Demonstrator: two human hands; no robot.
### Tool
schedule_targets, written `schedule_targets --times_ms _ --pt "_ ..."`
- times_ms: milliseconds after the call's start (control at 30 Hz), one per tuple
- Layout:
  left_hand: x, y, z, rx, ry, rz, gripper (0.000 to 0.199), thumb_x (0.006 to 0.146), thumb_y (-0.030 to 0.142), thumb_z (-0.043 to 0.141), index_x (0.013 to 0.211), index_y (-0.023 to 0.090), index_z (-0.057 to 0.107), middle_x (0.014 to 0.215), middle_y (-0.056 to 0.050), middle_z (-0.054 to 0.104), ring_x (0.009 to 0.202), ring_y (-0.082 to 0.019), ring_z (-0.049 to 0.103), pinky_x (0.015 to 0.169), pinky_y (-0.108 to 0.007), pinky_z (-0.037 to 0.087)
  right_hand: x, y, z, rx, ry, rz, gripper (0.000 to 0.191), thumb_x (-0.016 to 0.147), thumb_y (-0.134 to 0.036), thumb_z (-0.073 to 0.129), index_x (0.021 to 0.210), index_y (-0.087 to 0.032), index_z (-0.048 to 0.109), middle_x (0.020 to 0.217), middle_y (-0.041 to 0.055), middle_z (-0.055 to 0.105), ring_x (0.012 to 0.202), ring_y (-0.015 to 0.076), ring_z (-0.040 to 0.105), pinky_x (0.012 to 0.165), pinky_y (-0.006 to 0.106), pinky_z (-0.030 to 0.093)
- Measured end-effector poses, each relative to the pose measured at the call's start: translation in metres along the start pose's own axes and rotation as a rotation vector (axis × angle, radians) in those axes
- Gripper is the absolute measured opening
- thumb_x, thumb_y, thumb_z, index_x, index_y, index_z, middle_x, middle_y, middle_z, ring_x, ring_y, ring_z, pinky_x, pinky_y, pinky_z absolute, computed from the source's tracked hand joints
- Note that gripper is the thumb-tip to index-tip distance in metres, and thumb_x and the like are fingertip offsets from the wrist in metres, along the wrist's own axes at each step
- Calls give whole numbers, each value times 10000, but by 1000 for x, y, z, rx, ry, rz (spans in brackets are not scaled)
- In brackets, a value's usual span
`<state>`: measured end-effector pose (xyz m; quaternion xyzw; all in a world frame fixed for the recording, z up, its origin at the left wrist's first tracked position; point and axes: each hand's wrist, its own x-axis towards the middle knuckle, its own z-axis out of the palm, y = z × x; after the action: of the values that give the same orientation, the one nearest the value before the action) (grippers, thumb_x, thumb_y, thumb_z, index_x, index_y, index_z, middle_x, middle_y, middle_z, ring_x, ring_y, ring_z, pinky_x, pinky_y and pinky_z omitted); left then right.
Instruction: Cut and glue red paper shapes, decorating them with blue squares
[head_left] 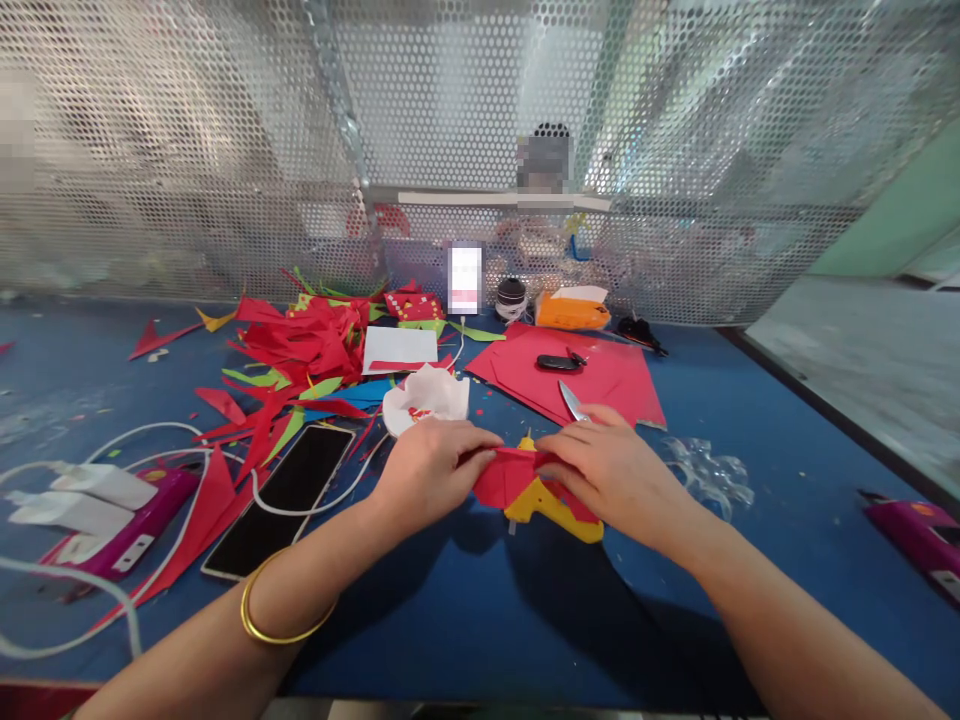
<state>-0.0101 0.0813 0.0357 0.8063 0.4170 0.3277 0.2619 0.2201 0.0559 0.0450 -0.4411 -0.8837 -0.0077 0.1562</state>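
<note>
Between my two hands is a folded piece of red paper (507, 478). My left hand (435, 465) pinches its left upper edge with thumb and fingers. On the right side, my right hand (611, 475) grips the same paper, and its fingers hide part of it. Just below and behind the paper lies a yellow glue gun (551, 508), its nozzle pointing away from me. A metal blade (571, 400), perhaps of scissors, shows beyond my right fingers. Past my left hand sits a white crumpled paper cup shape (427, 393) with small red bits inside.
Red paper sheets (615, 375) lie behind my right hand, a black key fob (559, 362) on them. Red scraps (300, 340) pile at the back left. A black phone (289, 500), white cables and a purple power strip (150, 520) are left; clear plastic rings (709, 475) lie right.
</note>
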Motion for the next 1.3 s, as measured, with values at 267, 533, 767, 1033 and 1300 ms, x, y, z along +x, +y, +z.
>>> schedule_targets --times_ms 267,533,767,1033,1300 --pt "0 12 -7 -72 573 117 614 678 258 830 1259 272 632 1379 -87 575 1304 -311 469 1106 -419 341 -3 8 -1 522 -20 402 153 865 -315 586 868 -257 728 823 12 754 743 211 674 667 324 468" --pt "3 11 10 -856 433 -313 212 900 366 602 984 177 647 991 -68 703 823 -173 671 710 -282 542 2 -14 16 1825 -78 810 263 690 -371 825 812 -162 721 631 -22 637 479 81 556 496 218 457" --pt "3 15 19 -1320 136 -585 255 912 321 575 1035 146 716 1045 -121 758 949 -214 716 808 -293 550 1 -35 42 2186 -137 856 239 716 -284 837 844 -130 706 655 -42 607 534 51 572 551 172 480" --pt "2 15 21 -1353 203 -601 335 948 398 531 1031 127 710 924 -104 763 818 -192 726 789 -297 568 -1 -52 48 2172 -92 907 245 683 -258 850 825 -127 698 646 -35 631 544 70 604 563 188 494" --pt "-7 30 21 -1241 203 -559 451 769 248 750 1197 186 624 1033 -74 733 828 -187 695 758 -299 552 0 -59 50 1968 4 822 260 691 -348 819 824 -181 671 707 -14 671 638 123 638 655 255 503"
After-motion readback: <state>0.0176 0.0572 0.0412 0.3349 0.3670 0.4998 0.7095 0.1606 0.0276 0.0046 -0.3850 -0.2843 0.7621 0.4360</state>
